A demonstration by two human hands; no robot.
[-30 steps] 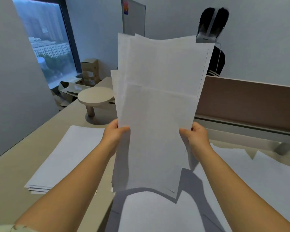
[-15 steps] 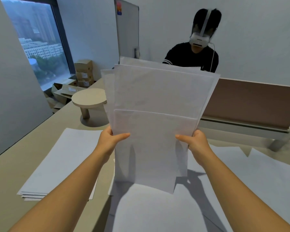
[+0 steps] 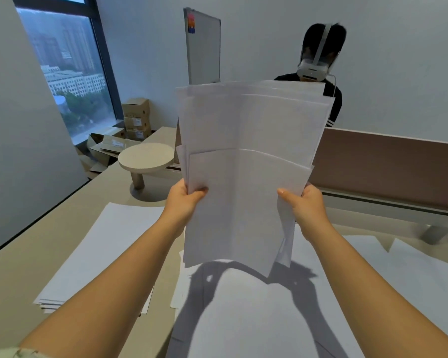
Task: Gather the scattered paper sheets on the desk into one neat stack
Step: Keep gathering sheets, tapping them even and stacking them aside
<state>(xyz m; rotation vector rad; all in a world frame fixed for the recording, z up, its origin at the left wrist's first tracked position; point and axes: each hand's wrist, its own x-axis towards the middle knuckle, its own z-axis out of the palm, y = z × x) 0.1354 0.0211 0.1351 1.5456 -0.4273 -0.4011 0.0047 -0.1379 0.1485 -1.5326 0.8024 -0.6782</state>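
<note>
Desk [image 3: 23, 257] has a squared pile [image 3: 101, 254] on its left side and loose sheets [image 3: 411, 275] spread centre and right, so I'd say gathering is partway. Held bundle [image 3: 243, 164] is upright above the desk, lower than a second ago, edges staggered; looks like I'm jogging it square. Left hand [image 3: 183, 202] pinches its left edge, right hand [image 3: 305, 205] its right, thumbs in front. Bottom edge not touching the desk yet.
</note>
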